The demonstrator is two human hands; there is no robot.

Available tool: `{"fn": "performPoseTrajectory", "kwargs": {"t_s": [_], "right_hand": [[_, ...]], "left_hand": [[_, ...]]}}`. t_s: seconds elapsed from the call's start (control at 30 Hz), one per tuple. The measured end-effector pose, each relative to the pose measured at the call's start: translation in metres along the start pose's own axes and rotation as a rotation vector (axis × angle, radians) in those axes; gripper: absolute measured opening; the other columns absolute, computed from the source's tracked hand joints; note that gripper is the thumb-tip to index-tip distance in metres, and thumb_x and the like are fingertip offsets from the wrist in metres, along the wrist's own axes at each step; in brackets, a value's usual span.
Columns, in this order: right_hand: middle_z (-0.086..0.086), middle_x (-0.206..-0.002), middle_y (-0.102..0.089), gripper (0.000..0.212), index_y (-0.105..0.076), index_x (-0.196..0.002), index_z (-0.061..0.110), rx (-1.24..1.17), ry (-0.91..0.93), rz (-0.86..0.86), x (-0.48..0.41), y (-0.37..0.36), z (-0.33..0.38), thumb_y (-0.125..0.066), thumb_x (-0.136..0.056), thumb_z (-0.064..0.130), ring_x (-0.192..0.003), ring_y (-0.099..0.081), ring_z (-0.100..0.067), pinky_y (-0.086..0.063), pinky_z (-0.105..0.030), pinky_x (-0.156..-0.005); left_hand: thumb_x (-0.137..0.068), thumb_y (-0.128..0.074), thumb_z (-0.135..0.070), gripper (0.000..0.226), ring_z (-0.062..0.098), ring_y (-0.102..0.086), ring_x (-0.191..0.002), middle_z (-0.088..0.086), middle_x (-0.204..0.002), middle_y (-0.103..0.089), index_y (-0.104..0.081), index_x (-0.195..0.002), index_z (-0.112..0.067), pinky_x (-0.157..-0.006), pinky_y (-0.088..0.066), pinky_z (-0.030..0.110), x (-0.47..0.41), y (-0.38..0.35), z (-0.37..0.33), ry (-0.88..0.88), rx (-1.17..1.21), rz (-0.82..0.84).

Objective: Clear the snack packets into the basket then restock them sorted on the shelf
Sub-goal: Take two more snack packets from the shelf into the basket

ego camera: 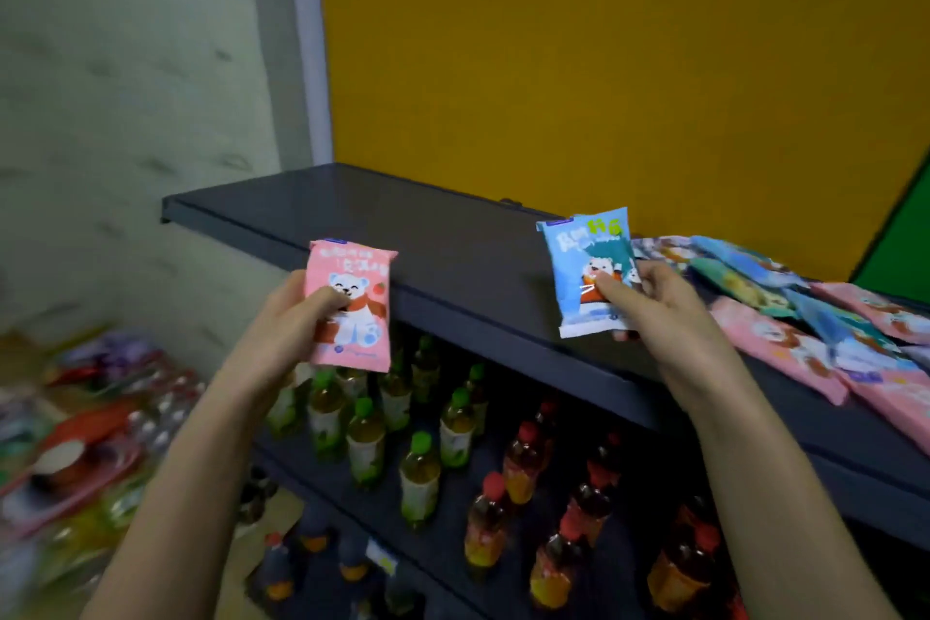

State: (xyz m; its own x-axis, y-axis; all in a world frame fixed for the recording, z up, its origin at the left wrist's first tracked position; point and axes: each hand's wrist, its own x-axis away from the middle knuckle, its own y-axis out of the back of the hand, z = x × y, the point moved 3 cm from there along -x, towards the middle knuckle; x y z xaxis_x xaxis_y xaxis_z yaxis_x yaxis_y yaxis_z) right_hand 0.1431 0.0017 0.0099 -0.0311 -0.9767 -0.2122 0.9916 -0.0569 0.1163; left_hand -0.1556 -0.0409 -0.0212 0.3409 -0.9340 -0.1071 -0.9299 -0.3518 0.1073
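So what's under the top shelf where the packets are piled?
Green-capped bottles to the left and red-capped bottles to the right, standing on the lower shelf. Rows further back are hidden by the top shelf itself.

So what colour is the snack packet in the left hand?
Pink, with a white cartoon bear printed on it: the pink plastic snack packet, best seen in the head view.

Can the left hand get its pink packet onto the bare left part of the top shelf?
Probably yes: the left hand holds the pink packet at the front edge of the shelf, nothing lies on that stretch, and the pile sits far right.
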Motion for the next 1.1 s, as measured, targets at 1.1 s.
{"fn": "performPoseTrajectory", "kwargs": {"t_s": [1.1], "right_hand": [[-0.007, -0.099, -0.060, 0.014, -0.045, -0.105, 0.012, 0.254, -0.633, 1.008, 0.349, -0.639, -0.287, -0.053, -0.093, 0.012, -0.075, -0.055, -0.012, -0.047, -0.014, -0.053]], "left_hand": [[-0.086, -0.060, -0.004, 0.028, 0.004, -0.064, -0.045, -0.003, -0.061, -0.070, -0.057, -0.112, 0.007, -0.042, -0.049, 0.016, 0.313, 0.470, 0.432, 0.920, 0.387, -0.882]]}}
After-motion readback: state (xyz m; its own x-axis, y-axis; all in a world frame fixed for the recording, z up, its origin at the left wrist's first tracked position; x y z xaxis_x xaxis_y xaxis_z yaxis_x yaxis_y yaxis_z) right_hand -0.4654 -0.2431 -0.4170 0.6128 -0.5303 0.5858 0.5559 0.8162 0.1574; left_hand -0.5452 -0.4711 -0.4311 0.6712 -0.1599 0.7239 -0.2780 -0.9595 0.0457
